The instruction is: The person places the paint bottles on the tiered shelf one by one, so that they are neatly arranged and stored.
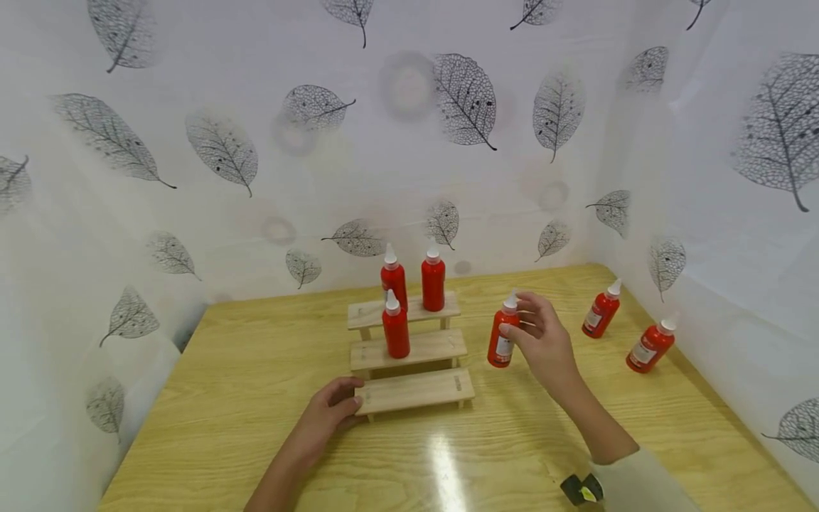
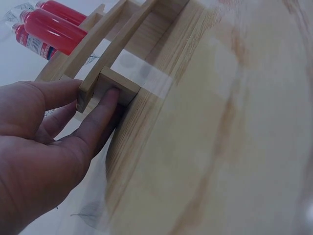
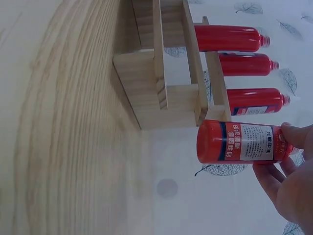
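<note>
A red squeeze bottle (image 1: 502, 340) with a white pointed cap is gripped near its top by my right hand (image 1: 544, 341). Its white label faces the camera in the right wrist view, and its base is off the table, beside the stepped wooden rack (image 1: 409, 391). With thumb and fingers, my left hand (image 1: 329, 409) pinches the left end of the rack's lowest step. The top step carries two similar bottles, one at left (image 1: 394, 281) and one at right (image 1: 433, 284). Another bottle (image 1: 396, 334) stands upright on the middle step, left of its centre.
Two more red bottles, one farther back (image 1: 601, 311) and one nearer (image 1: 650, 347), stand on the wooden table (image 1: 256, 370) at the right. A leaf-patterned white curtain (image 1: 358, 171) encloses the back and sides. A small dark object (image 1: 581, 489) is by the right sleeve.
</note>
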The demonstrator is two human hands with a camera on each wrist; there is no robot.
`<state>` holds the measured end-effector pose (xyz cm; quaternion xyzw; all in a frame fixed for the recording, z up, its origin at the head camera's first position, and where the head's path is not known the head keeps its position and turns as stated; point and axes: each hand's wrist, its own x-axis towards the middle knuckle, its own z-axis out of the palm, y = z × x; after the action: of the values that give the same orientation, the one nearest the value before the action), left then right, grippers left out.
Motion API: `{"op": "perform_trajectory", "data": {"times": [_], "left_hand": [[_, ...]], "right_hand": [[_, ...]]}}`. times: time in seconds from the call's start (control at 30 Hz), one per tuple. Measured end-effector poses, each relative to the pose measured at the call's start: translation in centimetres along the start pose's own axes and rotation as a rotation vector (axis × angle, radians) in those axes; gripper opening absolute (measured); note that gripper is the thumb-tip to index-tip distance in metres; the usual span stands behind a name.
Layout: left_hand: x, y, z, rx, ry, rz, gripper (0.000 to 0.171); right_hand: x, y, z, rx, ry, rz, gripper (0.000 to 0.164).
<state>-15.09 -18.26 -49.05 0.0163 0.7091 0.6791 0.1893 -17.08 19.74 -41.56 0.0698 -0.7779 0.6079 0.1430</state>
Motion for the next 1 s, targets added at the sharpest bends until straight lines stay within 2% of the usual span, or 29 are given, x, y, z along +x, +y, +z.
{"op": "perform_trajectory", "data": {"times": [0.13, 0.3, 0.47, 0.73, 1.0], "left_hand": [[0.1, -0.1, 0.0, 0.0, 0.0, 0.001, 0.046], [0.1, -0.1, 0.0, 0.005, 0.004, 0.004, 0.046], [0.0, -0.1, 0.0, 0.007, 0.011, 0.007, 0.045], [0.0, -0.2, 0.0, -0.006, 0.006, 0.01, 0.046], [0.0, -0.2, -0.2, -0.003, 0.002, 0.012, 0.046]], "right_hand": [[0.6, -0.8, 1.8, 0.018, -0.021, -0.048, 0.056], [1.4, -1.9, 3.6, -0.022, -0.017, -0.123, 0.053], [1.9, -2.9, 5.3, -0.018, -0.039, -0.129, 0.053], [2.5, -2.5, 8.3, 0.02, -0.066, -0.182, 0.055], [2.7, -2.2, 9.4, 0.069, -0.034, -0.196, 0.056]]}}
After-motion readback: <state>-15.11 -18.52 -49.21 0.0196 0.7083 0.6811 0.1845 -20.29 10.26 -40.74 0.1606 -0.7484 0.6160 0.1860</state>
